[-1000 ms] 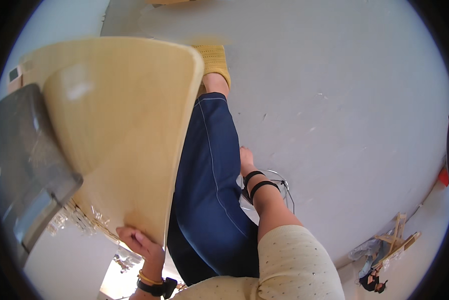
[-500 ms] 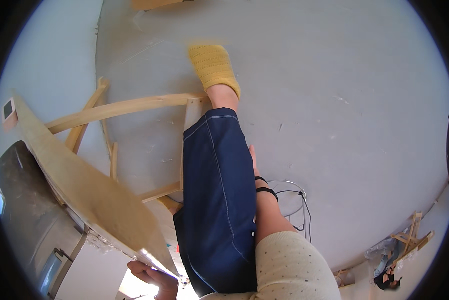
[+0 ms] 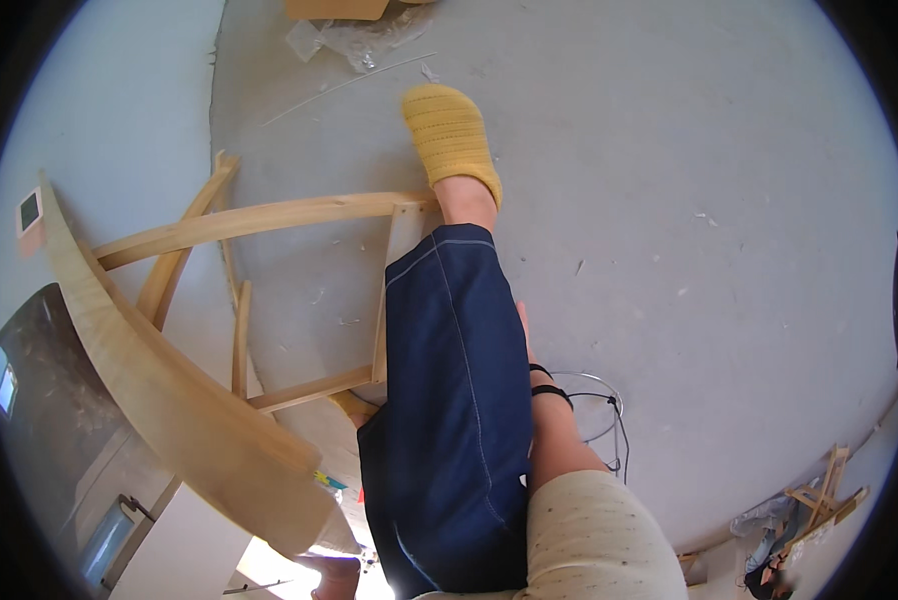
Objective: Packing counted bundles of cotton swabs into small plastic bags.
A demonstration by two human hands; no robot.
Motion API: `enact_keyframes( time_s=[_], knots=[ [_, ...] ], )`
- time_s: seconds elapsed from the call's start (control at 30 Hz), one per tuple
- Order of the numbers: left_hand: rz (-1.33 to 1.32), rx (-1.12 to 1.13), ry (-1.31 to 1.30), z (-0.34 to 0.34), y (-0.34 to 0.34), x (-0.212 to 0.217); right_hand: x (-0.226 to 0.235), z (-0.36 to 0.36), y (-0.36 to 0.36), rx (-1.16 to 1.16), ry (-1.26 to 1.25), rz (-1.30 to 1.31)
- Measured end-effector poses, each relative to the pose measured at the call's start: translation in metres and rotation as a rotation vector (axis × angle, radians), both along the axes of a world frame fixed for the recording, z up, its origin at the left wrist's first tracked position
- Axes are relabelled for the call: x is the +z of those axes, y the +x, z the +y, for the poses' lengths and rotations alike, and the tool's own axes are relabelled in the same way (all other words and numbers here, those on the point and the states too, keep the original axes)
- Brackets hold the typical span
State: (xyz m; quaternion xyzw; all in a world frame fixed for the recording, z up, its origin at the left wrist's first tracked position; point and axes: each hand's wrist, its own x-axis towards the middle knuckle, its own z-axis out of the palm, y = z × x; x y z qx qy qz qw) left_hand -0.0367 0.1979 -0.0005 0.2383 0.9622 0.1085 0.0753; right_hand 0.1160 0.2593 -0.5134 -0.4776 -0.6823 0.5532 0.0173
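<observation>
Gripping smooth curved pale-wood tabletop (image 3: pixel 169 400), left hand (image 3: pixel 334 577)

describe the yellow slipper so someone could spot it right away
Start from the grey concrete floor that fills most of the view and follow the dark blue trouser leg upward. At its far end sits the knitted slipper, the only bright yellow thing, beside the pale wooden table frame.

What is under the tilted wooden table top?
Under the wooden table top the pale wooden leg frame shows, standing on the grey floor. A foot in a yellow slipper touches the frame. The frame's joints with the top are covered by the top and the blue trouser leg.
</observation>
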Motion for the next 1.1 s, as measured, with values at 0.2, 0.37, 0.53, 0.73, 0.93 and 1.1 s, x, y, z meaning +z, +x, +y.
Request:
enact_keyframes(
  time_s=[0.2, 0.37, 0.53, 0.73, 0.93, 1.1],
  knots=[
    [0.090, -0.241, 0.044, 0.045, 0.013, -0.011, 0.102, 0.043, 0.071, -0.251, -0.292, -0.403],
    [0.011, -0.329, 0.089, 0.052, 0.014, -0.013, 0.140, 0.117, 0.151, -0.818, -0.379, -0.094],
    [0.002, -0.327, 0.236, 0.048, 0.005, -0.027, 0.266, 0.251, 0.153, -0.764, -0.359, 0.320],
    [0.247, -0.448, 0.282, 0.058, 0.001, -0.039, 0.429, 0.283, 0.135, -0.598, -0.471, 0.940],
    [-0.214, -0.175, 0.613, 0.071, 0.023, 0.010, 0.543, 0.246, 0.118, -0.329, -0.578, 1.221],
    [-0.439, -0.370, 0.766, 0.095, 0.095, 0.143, 0.594, 0.192, 0.092, -0.004, -0.616, 1.114]
  ],
)
